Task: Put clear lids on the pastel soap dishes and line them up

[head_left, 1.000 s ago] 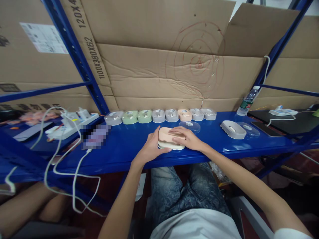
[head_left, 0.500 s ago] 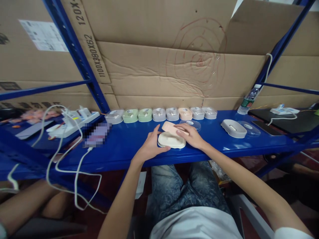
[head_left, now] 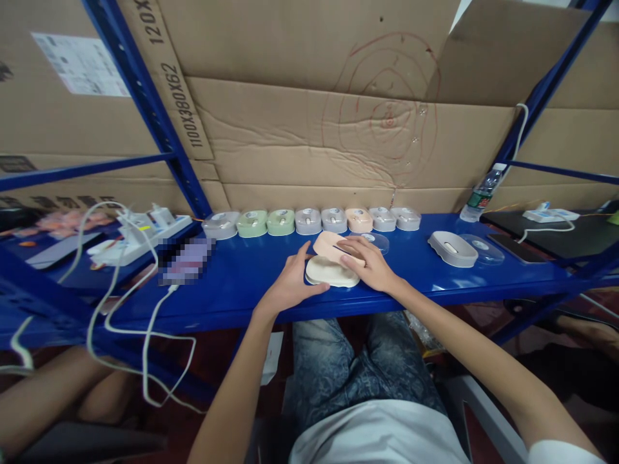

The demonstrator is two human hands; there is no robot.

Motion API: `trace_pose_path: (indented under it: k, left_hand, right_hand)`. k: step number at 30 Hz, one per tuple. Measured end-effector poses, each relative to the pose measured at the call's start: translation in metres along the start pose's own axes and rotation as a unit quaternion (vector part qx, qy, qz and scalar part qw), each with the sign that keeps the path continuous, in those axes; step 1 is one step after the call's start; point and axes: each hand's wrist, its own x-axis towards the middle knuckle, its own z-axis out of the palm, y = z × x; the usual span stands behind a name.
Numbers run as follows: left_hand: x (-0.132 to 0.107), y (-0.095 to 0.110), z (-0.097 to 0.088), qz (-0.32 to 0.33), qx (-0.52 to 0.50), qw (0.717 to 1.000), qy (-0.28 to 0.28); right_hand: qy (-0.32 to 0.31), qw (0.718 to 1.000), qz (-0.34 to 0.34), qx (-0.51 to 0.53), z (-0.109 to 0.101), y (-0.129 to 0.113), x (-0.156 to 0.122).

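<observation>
A cream oval box base [head_left: 333, 276] rests near the front edge of the blue shelf. My left hand [head_left: 289, 280] curves around its left end, thumb along the front side and fingers at the back. Above it, tilted, is a peach plate with a dark slot [head_left: 325, 245], which my right hand [head_left: 371, 263] grips by its right end. The plate hides part of the base's inside. Just behind my right hand lies a clear oval lid [head_left: 380, 242], partly covered by the fingers.
Several lidded oval boxes [head_left: 308, 221] in grey, green and peach line the back. To the right are an open grey box [head_left: 452, 249], a clear lid [head_left: 487, 250], a phone [head_left: 517, 248] and a bottle [head_left: 483, 193]. White cables [head_left: 151, 332] and a power strip [head_left: 116, 250] occupy the left.
The peach plate has tipped so that more of its top face and its slot show. My right hand has shifted slightly with it. My left hand stays on the cream base.
</observation>
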Motion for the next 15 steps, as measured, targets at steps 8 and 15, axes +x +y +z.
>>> trace_pose_path:
  k: [8,15]
  left_hand:
    - [-0.002,-0.001,-0.001,-0.001,-0.005,1.0,0.004]
    - [-0.002,-0.001,0.0,-0.004,0.008,1.0,0.001]
  right_hand:
    - [-0.078,0.993,-0.026,-0.083,0.0,-0.01,-0.003]
    - [-0.126,0.98,-0.058,-0.142,0.0,-0.017,-0.001]
